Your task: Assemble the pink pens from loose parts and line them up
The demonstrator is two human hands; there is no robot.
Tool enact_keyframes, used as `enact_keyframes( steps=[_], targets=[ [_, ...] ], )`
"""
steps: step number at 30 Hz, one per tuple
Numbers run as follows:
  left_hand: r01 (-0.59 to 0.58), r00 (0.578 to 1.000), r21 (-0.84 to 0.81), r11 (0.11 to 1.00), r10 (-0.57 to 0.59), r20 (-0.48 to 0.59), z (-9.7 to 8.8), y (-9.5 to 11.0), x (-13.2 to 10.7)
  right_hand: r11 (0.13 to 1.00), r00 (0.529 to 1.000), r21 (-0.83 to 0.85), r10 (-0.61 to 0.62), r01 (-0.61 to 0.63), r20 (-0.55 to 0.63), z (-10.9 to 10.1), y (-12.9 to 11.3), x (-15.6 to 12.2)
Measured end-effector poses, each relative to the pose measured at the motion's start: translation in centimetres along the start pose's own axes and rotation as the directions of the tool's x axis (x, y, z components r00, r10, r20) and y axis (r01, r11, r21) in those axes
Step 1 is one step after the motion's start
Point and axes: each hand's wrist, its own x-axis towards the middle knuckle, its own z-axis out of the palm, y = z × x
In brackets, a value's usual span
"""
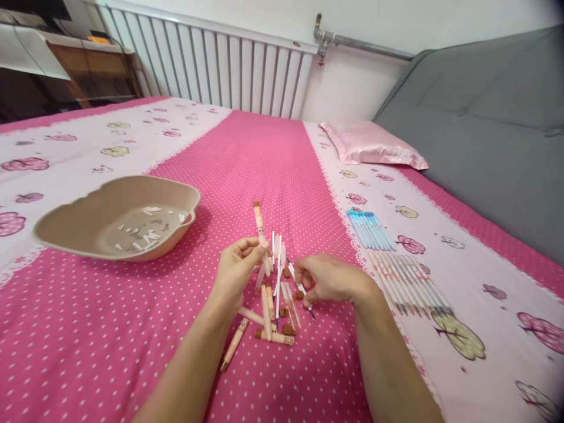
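Note:
My left hand [244,261] is closed around a peach pen [258,217] with a brown end, held upright above a loose pile of pen parts. A pale pink piece shows below its fingers. My right hand [328,279] is low over the pile's right side, its thumb and fingers curled on a white pen refill [297,282] with a dark tip. Other white refills [278,276], clear tubes [291,305], peach barrels [266,311] and small brown pieces [289,330] lie jumbled between my hands. Near my left wrist rests a separate peach-and-brown barrel [234,345].
A beige basin [74,235] with small white and grey bits inside stands at left. Rows of blue pens [371,230] and pale pens [409,285] lie at right on the pink bedspread [264,147]. Farther back are a pink pillow [372,144] and a white radiator [211,59].

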Motion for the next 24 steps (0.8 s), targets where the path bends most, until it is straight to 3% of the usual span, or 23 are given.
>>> enact_keyframes(
  steps=[9,12,19,24],
  targets=[
    [0.013,1.0,-0.003,1.0,-0.013,-0.028,0.1,0.1,-0.1,0.993,0.992,-0.043,0.112,-0.11,0.054,0.6,-1.0,1.0],
    [0.026,1.0,0.03,0.999,-0.026,-0.009,0.1,0.1,-0.2,0.997,0.996,-0.008,0.082,-0.082,0.035,0.5,-0.8,0.8],
    [0.008,1.0,0.112,0.994,-0.009,0.006,0.2,-0.1,0.0,0.981,0.983,0.17,-0.063,0.093,-0.174,-0.3,-0.1,0.0],
    [-0.142,0.987,0.28,0.95,0.157,-0.031,0.3,-0.2,0.2,0.869,0.939,0.459,-0.021,0.187,-0.343,-0.4,-0.1,-0.3]
  ],
)
